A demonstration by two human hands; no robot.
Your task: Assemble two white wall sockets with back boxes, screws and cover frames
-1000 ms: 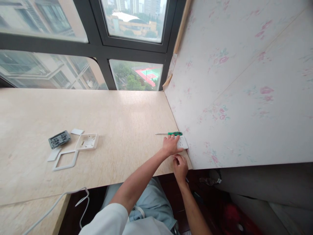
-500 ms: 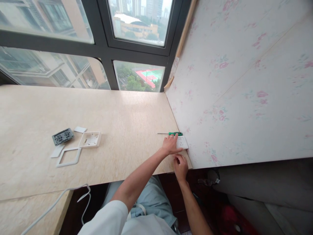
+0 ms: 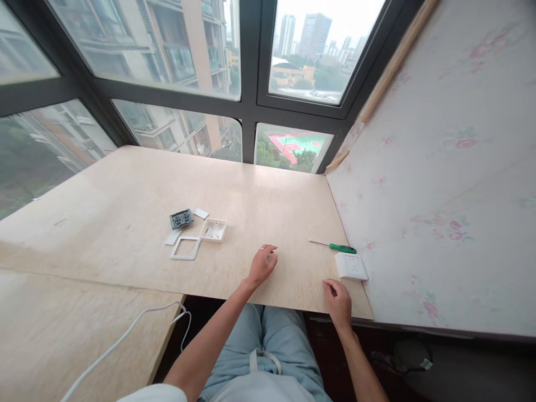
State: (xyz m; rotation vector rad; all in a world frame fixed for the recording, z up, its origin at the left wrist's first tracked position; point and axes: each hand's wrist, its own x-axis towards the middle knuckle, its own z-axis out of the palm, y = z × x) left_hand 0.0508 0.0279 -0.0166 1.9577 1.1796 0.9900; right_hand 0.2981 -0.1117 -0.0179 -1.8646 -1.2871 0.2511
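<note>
My left hand point(image 3: 263, 263) hovers over the board in the middle, fingers loosely bent and apart, with nothing in it. Near the board's front edge, my right hand point(image 3: 338, 301) is closed, its fingertips pressed together; whatever they hold, if anything, is too small to make out. Just beyond it, a white wall socket on its box point(image 3: 352, 267) sits against the papered wall. A screwdriver with a green handle point(image 3: 342, 248) lies behind the socket, its tip pointing left.
Left of my hands lie a dark socket module point(image 3: 181, 219), a white empty back box point(image 3: 219, 231), a white frame point(image 3: 185, 258) and two small white covers. A white cable point(image 3: 121, 338) crosses the front left edge. Windows rise behind the board; the wall point(image 3: 419, 195) bounds the right.
My left hand has come off the socket and moved left, away from it. The right hand stays closed near the front edge. The view has turned left.
</note>
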